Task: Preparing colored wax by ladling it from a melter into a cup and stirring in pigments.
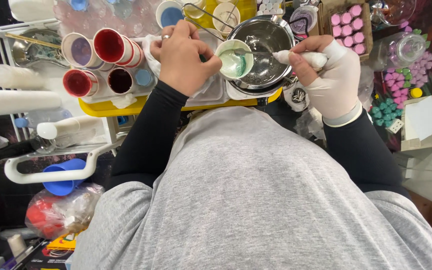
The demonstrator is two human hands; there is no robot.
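closest in, a grey shirt front fills the lower frame, with black sleeves running up to both hands. at about 11 o'clock from the chest the left hand [182, 56], bare and with a ring, is curled closed around a small white paper cup [234, 59], which is tilted toward the steel pot and holds pale green liquid. at about 1 o'clock the right hand [326, 72], in a white glove, is closed on the wrapped handle of a thin metal spoon [258, 52] whose tip lies in the cup. judged from this, stirring is done best with the cup kept steady over the tray, the spoon moved slowly along the wall, and the tilt held shallow so nothing runs over the rim. just beyond the cup, a steel pot [265, 47] sits on a yellow tray [108, 107]. at 10 o'clock, cups with red and purple residue [110, 46] lie on their sides. farther off at 2 o'clock, a box of pink moulded pieces [348, 27] is seen, and small flower shapes in pink and green are scattered at 3 o'clock.
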